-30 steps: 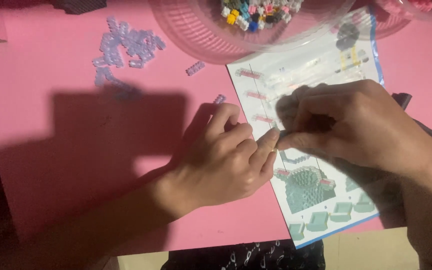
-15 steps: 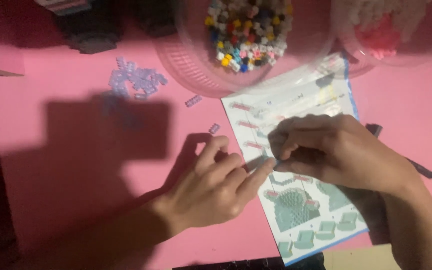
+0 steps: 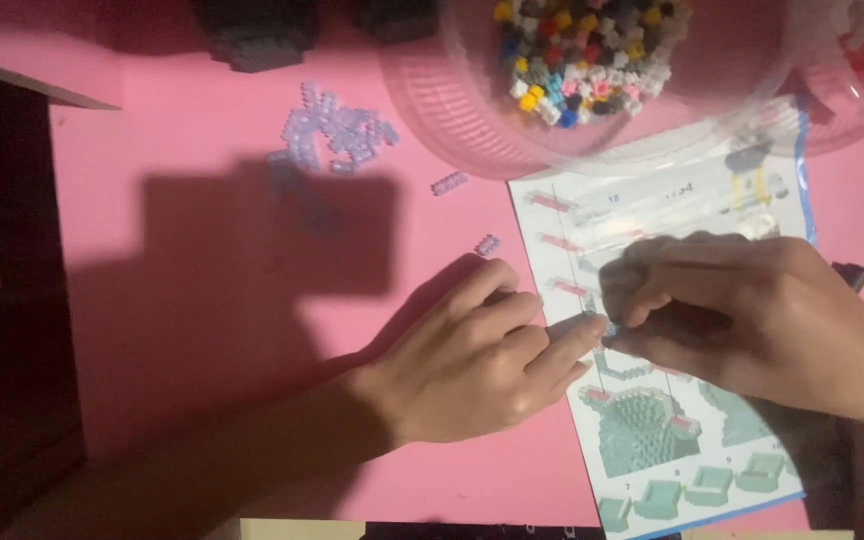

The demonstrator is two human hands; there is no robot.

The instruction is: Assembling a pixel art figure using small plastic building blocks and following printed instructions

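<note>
Upper left of centre: heap of pale lilac bricks (image 3: 337, 132). Centre: left hand (image 3: 472, 360), fingers extended together, tips steadying a tiny brick (image 3: 600, 326). Right: right hand (image 3: 752, 315), fingertips pinched on that brick, both meeting over the instruction sheet (image 3: 652, 210). Top: clear bowl (image 3: 472, 130). Since earlier, view shifted; hands unchanged.
</note>
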